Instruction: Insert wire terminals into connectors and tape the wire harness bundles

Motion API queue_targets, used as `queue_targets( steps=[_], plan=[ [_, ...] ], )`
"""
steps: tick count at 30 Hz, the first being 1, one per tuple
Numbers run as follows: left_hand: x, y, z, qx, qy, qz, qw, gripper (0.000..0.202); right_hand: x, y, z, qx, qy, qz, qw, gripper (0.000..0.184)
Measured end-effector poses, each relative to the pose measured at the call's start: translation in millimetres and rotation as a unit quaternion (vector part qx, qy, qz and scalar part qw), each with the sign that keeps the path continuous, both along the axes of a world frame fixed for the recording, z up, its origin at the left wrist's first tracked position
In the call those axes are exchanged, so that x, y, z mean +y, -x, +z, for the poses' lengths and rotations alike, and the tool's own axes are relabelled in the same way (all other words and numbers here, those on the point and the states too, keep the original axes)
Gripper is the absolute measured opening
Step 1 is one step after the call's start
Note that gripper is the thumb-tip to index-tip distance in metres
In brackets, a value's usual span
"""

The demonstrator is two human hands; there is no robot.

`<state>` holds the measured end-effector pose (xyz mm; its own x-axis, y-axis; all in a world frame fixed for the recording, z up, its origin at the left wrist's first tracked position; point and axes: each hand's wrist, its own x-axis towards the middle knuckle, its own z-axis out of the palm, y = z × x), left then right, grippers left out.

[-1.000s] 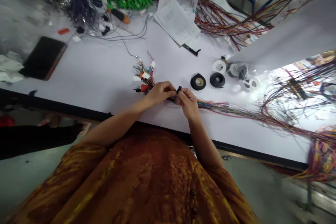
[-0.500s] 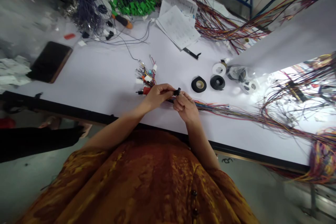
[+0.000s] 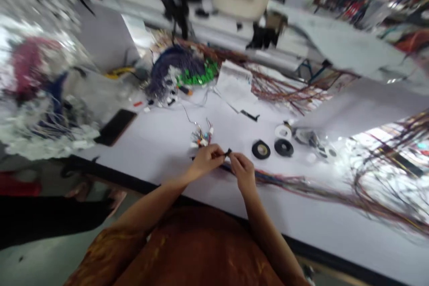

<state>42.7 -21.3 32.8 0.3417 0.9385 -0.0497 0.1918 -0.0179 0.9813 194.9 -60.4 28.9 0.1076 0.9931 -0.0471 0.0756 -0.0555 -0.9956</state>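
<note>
While a worker's left hand point(image 3: 209, 161) and right hand point(image 3: 241, 167) pinch a small black piece point(image 3: 228, 152) between them above the white tabletop point(image 3: 157, 143), a wire bundle point(image 3: 284, 181) stretches below, long axis slanting from connectors point(image 3: 202, 142) at left toward near right. The piece looks light, limp, best held by its edges; its direction is too small to tell. The bundle should flex.

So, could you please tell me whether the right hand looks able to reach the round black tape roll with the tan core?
Probably yes: the black tape roll lies close beside the right hand, with only white tabletop showing between; its fingers, though, seem busy with a small black piece.
</note>
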Motion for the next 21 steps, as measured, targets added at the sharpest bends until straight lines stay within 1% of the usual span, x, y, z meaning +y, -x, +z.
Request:
queue_targets(
  steps=[2,3,4,5,6,7,8,9,10,11,12,13,14,16,18,19,20,21],
  plan=[
    [8.7,13.2,10.7,0.030,-0.015,-0.002,0.999,0.009,4.7,-4.8,4.8,-0.077,-0.040,-0.003,0.996,0.024],
    [16.9,23.2,20.0,0.034,-0.026,-0.002,0.999,0.009,7.2,-7.6,6.9,-0.097,-0.054,-0.015,0.994,0.028],
    [28.0,35.3,32.8,0.039,-0.049,0.003,0.998,0.009,9.4,-10.3,8.9,-0.108,-0.063,-0.029,0.992,0.033],
    [42.0,49.0,49.1,0.048,-0.084,0.012,0.995,0.009,10.9,-12.7,10.6,-0.113,-0.066,-0.041,0.991,0.037],
    [59.0,63.7,68.7,0.060,-0.144,0.039,0.987,0.008,11.6,-14.3,12.1,-0.115,-0.066,-0.047,0.990,0.040],
    [78.5,78.3,90.6,0.082,-0.222,0.101,0.966,0.006,11.4,-14.7,13.1,-0.115,-0.064,-0.042,0.990,0.041],
    [99.8,91.7,113.8,0.109,-0.295,0.177,0.933,0.005,10.5,-13.8,13.6,-0.114,-0.062,-0.029,0.991,0.041],
    [121.9,103.2,137.0,0.150,-0.356,0.252,0.887,0.004,8.9,-11.4,13.6,-0.114,-0.060,-0.011,0.992,0.040],
    [143.4,111.9,159.1,0.196,-0.406,0.324,0.832,0.004,7.0,-7.9,13.2,-0.112,-0.059,0.009,0.992,0.037],
    [163.2,117.6,179.1,0.241,-0.440,0.372,0.781,0.006,4.8,-3.9,12.5,-0.110,-0.060,0.031,0.992,0.035],
    [180.2,120.3,196.2,0.289,-0.464,0.385,0.744,0.009,2.6,-0.1,11.6,-0.108,-0.064,0.050,0.991,0.032],
    [193.5,120.7,210.1,0.339,-0.476,0.370,0.723,0.012,0.3,2.8,10.6,-0.107,-0.069,0.068,0.990,0.030],
    [202.7,119.6,220.8,0.387,-0.477,0.345,0.709,0.015,-1.9,4.0,9.5,-0.106,-0.075,0.079,0.988,0.028],
    [209.7,117.0,234.2,0.467,-0.455,0.273,0.708,0.023,-6.1,0.9,7.2,-0.108,-0.080,0.083,0.987,0.025],
    [206.7,119.1,240.7,0.510,-0.414,0.208,0.724,0.032,-9.9,-7.6,4.6,-0.106,-0.070,0.058,0.990,0.023],
    [203.9,122.6,242.9,0.514,-0.391,0.182,0.742,0.037,-11.6,-12.0,3.1,-0.100,-0.059,0.040,0.992,0.023],
    [201.4,127.4,244.9,0.503,-0.364,0.152,0.769,0.042,-13.1,-15.3,1.7,-0.089,-0.047,0.023,0.995,0.023],
    [199.7,132.8,246.9,0.475,-0.329,0.122,0.807,0.048,-14.4,-17.1,0.5,-0.076,-0.037,0.014,0.996,0.024]
  ],
)
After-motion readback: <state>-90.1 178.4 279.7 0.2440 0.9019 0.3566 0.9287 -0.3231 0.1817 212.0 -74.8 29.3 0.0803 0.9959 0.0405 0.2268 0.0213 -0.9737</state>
